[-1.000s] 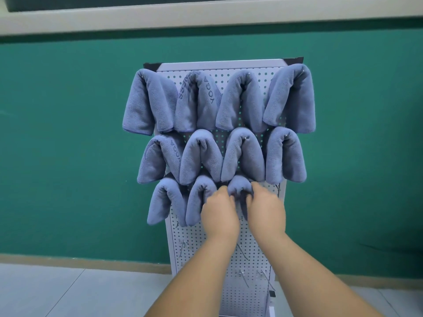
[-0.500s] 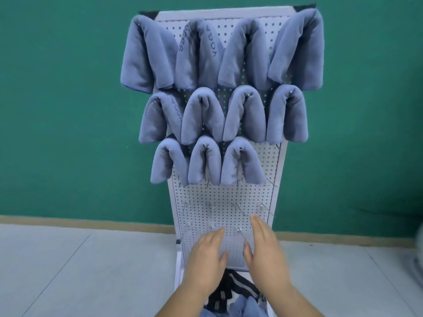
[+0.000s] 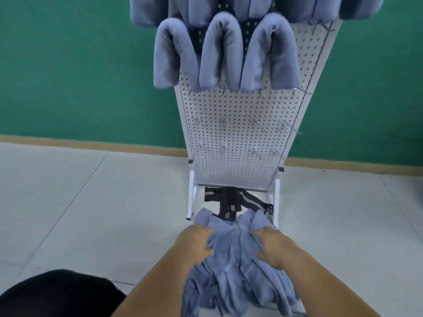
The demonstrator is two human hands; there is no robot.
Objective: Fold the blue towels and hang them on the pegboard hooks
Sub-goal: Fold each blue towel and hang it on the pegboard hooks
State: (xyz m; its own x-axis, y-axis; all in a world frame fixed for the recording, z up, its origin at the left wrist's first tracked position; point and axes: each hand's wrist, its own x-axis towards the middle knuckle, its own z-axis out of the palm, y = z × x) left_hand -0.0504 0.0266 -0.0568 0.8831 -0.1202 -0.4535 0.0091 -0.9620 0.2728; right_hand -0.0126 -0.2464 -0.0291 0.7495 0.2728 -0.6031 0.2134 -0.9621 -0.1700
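Left hand and right hand are down on the heap of crumpled blue towels on the pale tiled floor, fingers dug in either side of its middle. Just beyond the fingers lie black striped straps, under the foot of the white perforated pegboard. Above them, bare metal hooks; higher still, three folded blue towels hang side by side.

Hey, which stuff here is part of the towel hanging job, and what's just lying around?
Job: loose towel pile, left hand and right hand gripping it, hung towels, pegboard, empty hooks.
Lying about: black straps between the stand's legs; dark fabric at bottom left.
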